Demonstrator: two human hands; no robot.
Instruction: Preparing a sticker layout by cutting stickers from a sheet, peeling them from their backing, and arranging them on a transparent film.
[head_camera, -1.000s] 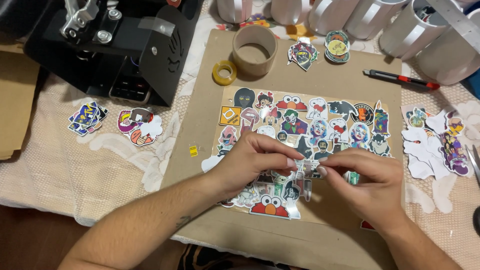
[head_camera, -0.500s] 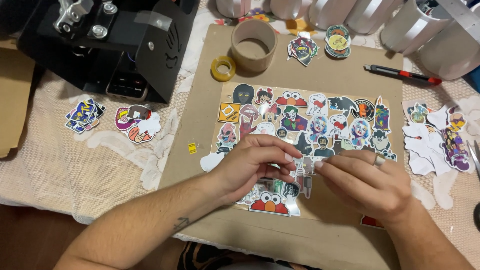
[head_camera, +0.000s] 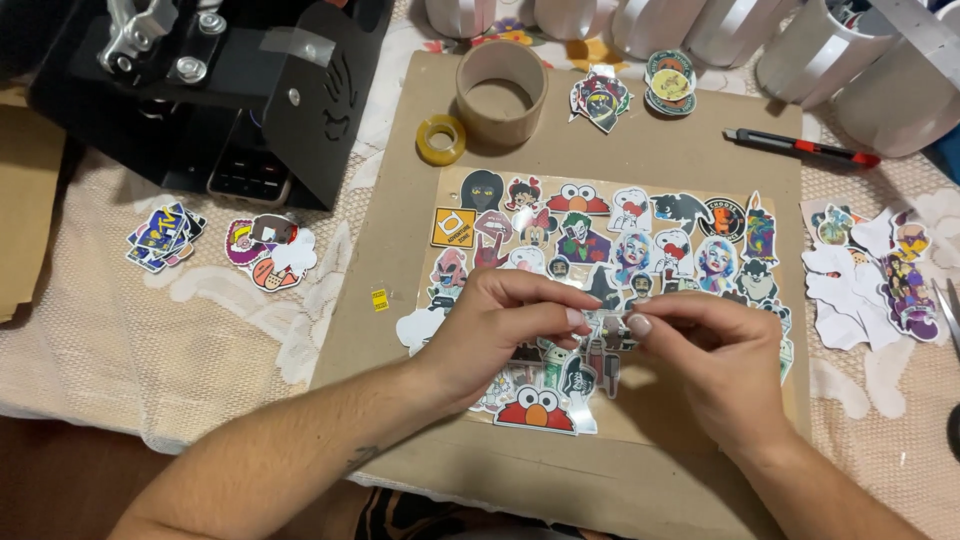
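Head view looks down on both my hands meeting over the sticker sheet (head_camera: 600, 240), which lies on a cardboard board (head_camera: 400, 180) on the lace-covered surface (head_camera: 180, 340). My left hand (head_camera: 500, 330) and right hand (head_camera: 715, 365) each pinch one small sticker (head_camera: 612, 325) between thumb and forefinger, fingertips pressed together on its ends. It sits right between the two grips, level with them, its long axis running left to right, and both hands are equally close. It looks tiny, pale and partly hidden by my fingers, so I cannot tell its picture. Just below it lies a red monster sticker (head_camera: 535, 408). A cardboard tape core (head_camera: 500, 92), a yellow tape roll (head_camera: 440, 138) and a red-and-black utility knife (head_camera: 800, 148) lie well apart at the board's far edge.
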